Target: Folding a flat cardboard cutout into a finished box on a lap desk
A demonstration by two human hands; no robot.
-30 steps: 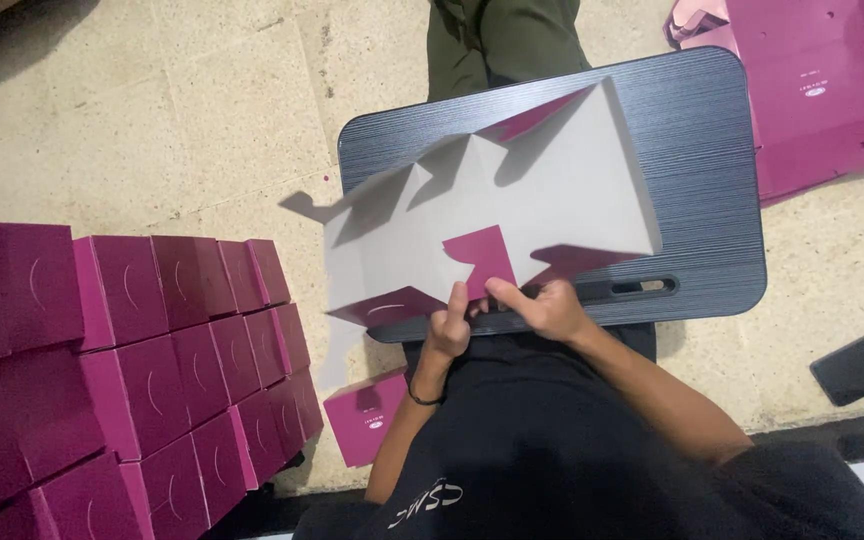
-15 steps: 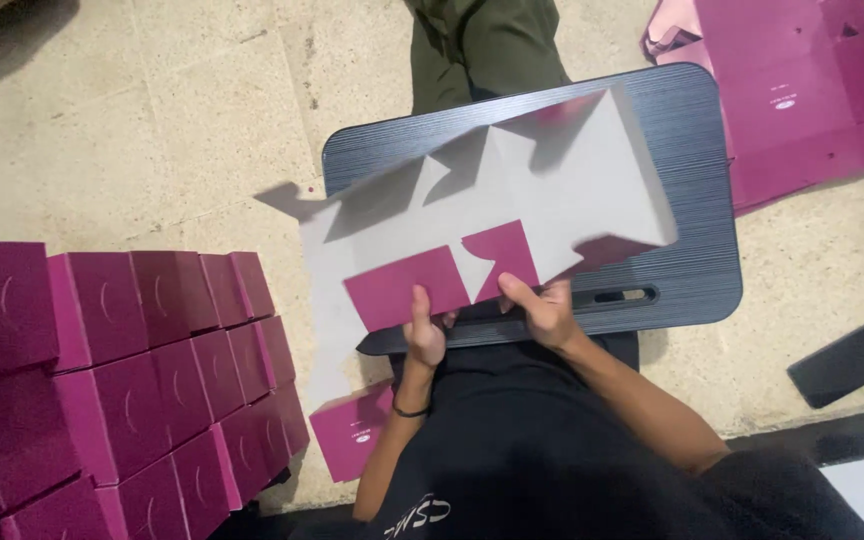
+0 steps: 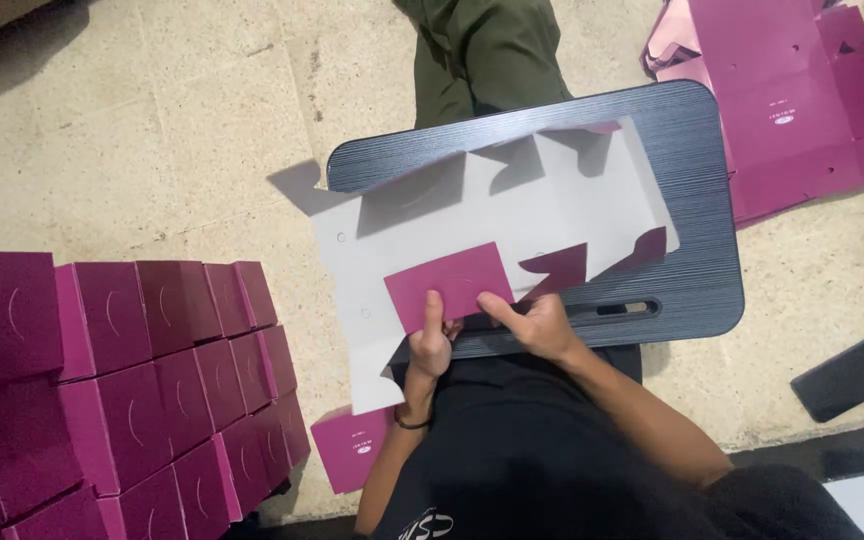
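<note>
Both hands are working at the near edge of a flat, unfolded cardboard box blank [image 3: 512, 215], grey on its inner face and magenta on the outer, which is lying across a dark grey ribbed lap tray [image 3: 697, 200] with a slot handle on its near side. One magenta flap [image 3: 449, 283] is lying folded back over the grey face. The left hand [image 3: 430, 345] is pinching the near edge of that flap, thumb lying on top, fingers curled underneath. The right hand [image 3: 537, 325] is gripping the blank's near edge just beside it, index finger and thumb stretching toward the flap, other fingers tucked under and hidden. A black band [image 3: 410, 420] is sitting on the left wrist.

Left of the person, rows of assembled magenta boxes [image 3: 142, 370] are standing on the beige stone floor [image 3: 152, 130]. A pile of flat magenta blanks [image 3: 792, 90] is lying at the far right. A dark flat phone [image 3: 850, 373] is lying on the floor at right. A green trouser leg [image 3: 487, 55] is showing beyond the tray.
</note>
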